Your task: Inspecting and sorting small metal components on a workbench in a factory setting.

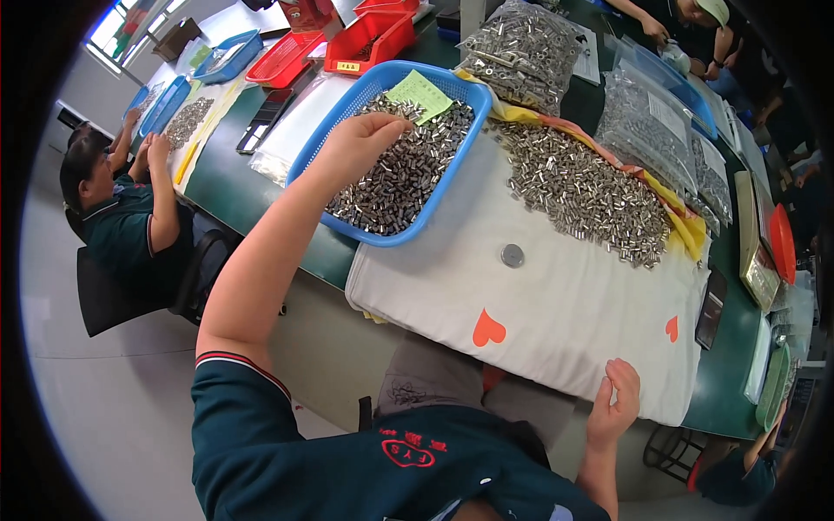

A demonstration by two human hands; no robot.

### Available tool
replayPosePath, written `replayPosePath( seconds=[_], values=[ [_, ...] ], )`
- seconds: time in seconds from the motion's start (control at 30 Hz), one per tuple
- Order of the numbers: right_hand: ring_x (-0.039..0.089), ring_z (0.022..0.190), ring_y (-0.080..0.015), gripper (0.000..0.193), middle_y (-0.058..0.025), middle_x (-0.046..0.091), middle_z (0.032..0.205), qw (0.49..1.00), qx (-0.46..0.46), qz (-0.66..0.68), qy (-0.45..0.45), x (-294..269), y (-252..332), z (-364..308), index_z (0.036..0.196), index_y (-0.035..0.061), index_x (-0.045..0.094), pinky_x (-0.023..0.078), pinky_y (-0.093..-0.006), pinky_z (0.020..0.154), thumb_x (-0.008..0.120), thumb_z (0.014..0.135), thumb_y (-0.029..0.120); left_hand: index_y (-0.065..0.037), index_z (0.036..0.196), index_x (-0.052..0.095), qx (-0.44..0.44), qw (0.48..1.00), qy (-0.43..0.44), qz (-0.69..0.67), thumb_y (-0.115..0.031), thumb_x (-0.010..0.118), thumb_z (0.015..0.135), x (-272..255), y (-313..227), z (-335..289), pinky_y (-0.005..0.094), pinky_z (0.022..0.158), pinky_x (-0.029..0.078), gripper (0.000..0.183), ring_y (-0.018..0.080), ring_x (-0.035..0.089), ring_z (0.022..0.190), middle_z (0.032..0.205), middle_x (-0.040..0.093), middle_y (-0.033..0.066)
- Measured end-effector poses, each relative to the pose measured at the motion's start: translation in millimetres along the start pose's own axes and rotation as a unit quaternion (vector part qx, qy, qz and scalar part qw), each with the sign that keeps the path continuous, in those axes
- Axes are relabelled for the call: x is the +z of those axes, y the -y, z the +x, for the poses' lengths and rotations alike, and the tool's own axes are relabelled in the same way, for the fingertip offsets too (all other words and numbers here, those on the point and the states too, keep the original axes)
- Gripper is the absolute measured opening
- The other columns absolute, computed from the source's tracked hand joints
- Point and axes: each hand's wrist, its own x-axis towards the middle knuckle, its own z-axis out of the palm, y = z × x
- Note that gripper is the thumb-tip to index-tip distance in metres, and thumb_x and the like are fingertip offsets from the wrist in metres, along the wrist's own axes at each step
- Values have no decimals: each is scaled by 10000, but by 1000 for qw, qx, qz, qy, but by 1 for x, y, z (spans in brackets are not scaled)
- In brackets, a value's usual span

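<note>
Metal pieces (pixel 599 195) | heaped along cloth's (pixel 417 278) far edge, more in basket (pixel 373 239) at its left edge | I judge part-done, heap left | left hand (pixel 359 146) over basket, grip I can't tell; right hand (pixel 615 406) apart

Anything pinched in left hand (pixel 360 143) too small to tell, floor of blue basket (pixel 378 239) hidden under metal pieces (pixel 395 182), some screened by that hand, lower-right co-worker (pixel 737 478) cut off at dark rim.
</note>
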Motion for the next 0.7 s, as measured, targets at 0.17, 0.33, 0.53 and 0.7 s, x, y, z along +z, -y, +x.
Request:
replayPosePath(
  seconds=[0.17,0.33,0.53,0.7],
  values=[
    [560,903,-292,152,-119,601,914,999,22,-26,-8,-8,-1,10,845,-11,606,450,-360,797,524,726,-57,-54,962,617,143,963,76,215,-126,577,795,9,0,-1,312,780,458,187,246,575,866,978,586,116],
    [563,884,-272,156,-112,599,908,999,-37,12,16,4,1,20,856,-4,611,461,-330,775,549,719,-45,-44,919,625,183,950,89,239,-79,598,745,16,-1,-27,331,815,452,179,276,561,924,1042,551,124],
    [565,841,-248,168,-102,602,896,999,3,40,24,-1,-6,17,856,10,616,469,-322,732,573,701,-38,-108,938,634,308,893,0,328,-113,650,693,32,-50,-41,362,803,452,245,282,551,943,1065,553,93],
    [564,824,-274,237,-125,593,936,998,2,-41,43,12,-27,74,966,33,590,461,-337,728,586,729,41,-110,970,610,333,879,212,267,-136,632,722,97,-69,-61,368,745,462,251,281,566,865,1060,535,88]
  ],
)
